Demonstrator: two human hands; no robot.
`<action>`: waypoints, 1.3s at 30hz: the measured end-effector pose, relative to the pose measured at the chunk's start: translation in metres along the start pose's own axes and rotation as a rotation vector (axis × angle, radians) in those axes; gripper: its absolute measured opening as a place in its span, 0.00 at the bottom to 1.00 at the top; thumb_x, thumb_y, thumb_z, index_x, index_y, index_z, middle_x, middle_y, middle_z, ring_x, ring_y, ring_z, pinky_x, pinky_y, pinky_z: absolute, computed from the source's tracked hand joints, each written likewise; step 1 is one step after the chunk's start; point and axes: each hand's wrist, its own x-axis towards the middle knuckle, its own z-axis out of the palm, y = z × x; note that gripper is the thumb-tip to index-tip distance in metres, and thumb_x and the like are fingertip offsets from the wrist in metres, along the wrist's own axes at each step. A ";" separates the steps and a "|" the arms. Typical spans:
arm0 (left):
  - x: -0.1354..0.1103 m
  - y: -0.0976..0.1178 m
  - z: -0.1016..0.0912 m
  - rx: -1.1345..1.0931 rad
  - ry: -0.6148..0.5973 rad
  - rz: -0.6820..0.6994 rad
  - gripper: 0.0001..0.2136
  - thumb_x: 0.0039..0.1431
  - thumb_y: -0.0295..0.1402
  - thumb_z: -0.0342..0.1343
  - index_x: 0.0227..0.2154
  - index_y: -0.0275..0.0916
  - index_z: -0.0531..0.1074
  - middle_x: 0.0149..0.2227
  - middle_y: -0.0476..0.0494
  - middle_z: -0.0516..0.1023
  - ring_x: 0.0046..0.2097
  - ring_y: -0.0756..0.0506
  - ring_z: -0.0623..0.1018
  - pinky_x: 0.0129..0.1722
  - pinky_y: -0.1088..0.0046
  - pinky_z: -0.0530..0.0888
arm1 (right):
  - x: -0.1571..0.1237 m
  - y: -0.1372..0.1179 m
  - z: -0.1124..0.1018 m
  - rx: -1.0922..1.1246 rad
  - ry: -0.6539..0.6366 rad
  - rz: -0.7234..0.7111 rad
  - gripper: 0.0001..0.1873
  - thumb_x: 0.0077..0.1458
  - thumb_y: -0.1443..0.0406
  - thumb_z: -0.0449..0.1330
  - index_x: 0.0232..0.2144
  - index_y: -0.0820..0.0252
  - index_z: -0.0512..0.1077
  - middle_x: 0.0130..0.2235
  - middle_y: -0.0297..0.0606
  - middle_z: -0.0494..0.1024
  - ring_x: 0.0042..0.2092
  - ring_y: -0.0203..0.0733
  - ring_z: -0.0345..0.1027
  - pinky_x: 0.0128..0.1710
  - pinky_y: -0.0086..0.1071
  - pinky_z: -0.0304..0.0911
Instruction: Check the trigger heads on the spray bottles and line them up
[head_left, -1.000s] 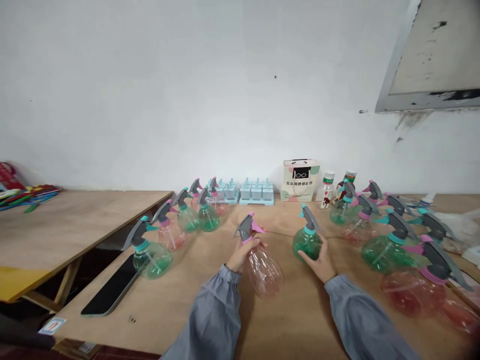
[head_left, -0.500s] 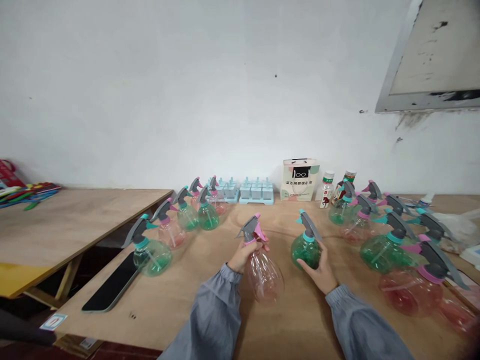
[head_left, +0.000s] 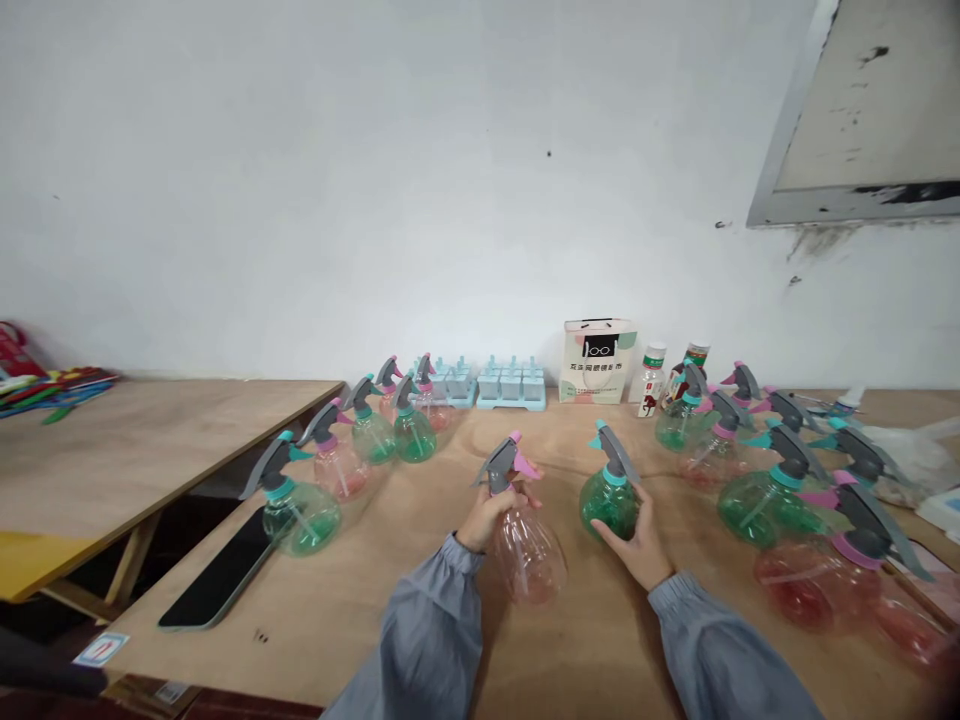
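Note:
My left hand (head_left: 491, 513) is closed around the neck of a clear pink spray bottle (head_left: 531, 560) with a grey and pink trigger head. The bottle leans, its base toward me. To its right, my right hand (head_left: 637, 540) grips the side of a green spray bottle (head_left: 604, 503) with a grey and turquoise head, thumb in front; the other fingers are mostly hidden behind it. This bottle stands near upright on the wooden table (head_left: 450, 520).
More green and pink spray bottles stand at left (head_left: 301, 517) and right (head_left: 817, 580). A black phone (head_left: 217, 580) lies near the left edge. Along the wall are pale blue ice-pop molds (head_left: 512, 388), a paper bag (head_left: 598, 365) and a white-capped bottle (head_left: 651, 380). Another table (head_left: 187, 420) is beyond a gap.
The view has shifted very slightly. Both hands keep their holds on the two spray bottles, and the pink one is almost where it was, its head a touch lower.

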 end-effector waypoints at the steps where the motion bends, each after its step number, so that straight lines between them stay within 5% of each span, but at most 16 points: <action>1: 0.000 0.000 0.000 0.000 -0.012 0.000 0.24 0.38 0.35 0.63 0.43 0.37 0.75 0.34 0.42 0.81 0.35 0.42 0.80 0.37 0.66 0.73 | 0.000 0.001 0.000 0.004 -0.003 0.003 0.47 0.45 0.43 0.66 0.58 0.59 0.55 0.55 0.52 0.67 0.55 0.58 0.67 0.58 0.56 0.62; 7: 0.001 -0.003 -0.003 -0.044 0.067 -0.022 0.21 0.37 0.36 0.63 0.39 0.37 0.75 0.30 0.45 0.79 0.32 0.44 0.79 0.33 0.69 0.72 | 0.000 0.003 0.000 -0.005 -0.016 0.012 0.47 0.45 0.44 0.66 0.58 0.59 0.54 0.55 0.52 0.67 0.55 0.58 0.67 0.57 0.56 0.63; 13: -0.001 -0.001 0.000 0.016 -0.047 0.014 0.21 0.38 0.36 0.65 0.40 0.38 0.76 0.29 0.47 0.78 0.31 0.46 0.78 0.34 0.69 0.72 | 0.001 0.001 0.000 -0.003 -0.003 -0.003 0.46 0.45 0.43 0.65 0.58 0.59 0.55 0.56 0.52 0.67 0.57 0.59 0.65 0.59 0.57 0.61; 16: 0.001 -0.004 -0.001 0.044 0.015 0.061 0.18 0.41 0.39 0.64 0.38 0.37 0.76 0.29 0.45 0.78 0.32 0.45 0.78 0.33 0.69 0.72 | 0.000 -0.001 0.000 0.004 -0.002 0.001 0.47 0.45 0.42 0.65 0.58 0.59 0.55 0.55 0.52 0.67 0.56 0.58 0.67 0.58 0.56 0.62; 21: -0.004 0.003 -0.014 0.383 0.097 0.076 0.14 0.46 0.44 0.61 0.29 0.37 0.75 0.28 0.44 0.79 0.35 0.43 0.77 0.41 0.63 0.74 | 0.001 -0.003 -0.002 0.009 -0.022 -0.001 0.47 0.45 0.43 0.66 0.59 0.59 0.54 0.54 0.52 0.68 0.54 0.57 0.68 0.56 0.56 0.64; 26: -0.016 0.034 -0.054 0.702 0.281 0.189 0.15 0.50 0.46 0.59 0.32 0.39 0.77 0.38 0.41 0.82 0.41 0.41 0.79 0.46 0.61 0.75 | 0.002 -0.007 -0.003 0.019 -0.047 -0.022 0.46 0.46 0.44 0.66 0.59 0.60 0.54 0.54 0.54 0.68 0.55 0.58 0.68 0.55 0.56 0.65; 29: -0.021 0.051 -0.096 0.808 0.508 0.225 0.17 0.49 0.48 0.60 0.31 0.38 0.76 0.32 0.43 0.81 0.36 0.42 0.79 0.40 0.63 0.77 | 0.002 -0.008 -0.004 0.022 -0.048 -0.014 0.45 0.46 0.45 0.66 0.59 0.59 0.54 0.54 0.53 0.69 0.54 0.58 0.69 0.55 0.56 0.66; 34: -0.023 0.063 -0.162 0.948 0.639 0.275 0.16 0.47 0.47 0.60 0.30 0.38 0.74 0.29 0.46 0.79 0.35 0.41 0.79 0.40 0.61 0.78 | 0.001 -0.008 -0.004 0.018 -0.052 -0.009 0.45 0.47 0.45 0.66 0.59 0.59 0.54 0.54 0.53 0.70 0.55 0.58 0.69 0.54 0.55 0.67; 39: -0.018 0.054 -0.181 0.899 0.687 0.266 0.21 0.43 0.48 0.60 0.36 0.38 0.74 0.33 0.41 0.81 0.39 0.37 0.81 0.43 0.57 0.79 | 0.001 -0.008 -0.005 0.010 -0.058 -0.012 0.46 0.47 0.45 0.66 0.59 0.59 0.54 0.53 0.52 0.70 0.55 0.57 0.69 0.53 0.53 0.67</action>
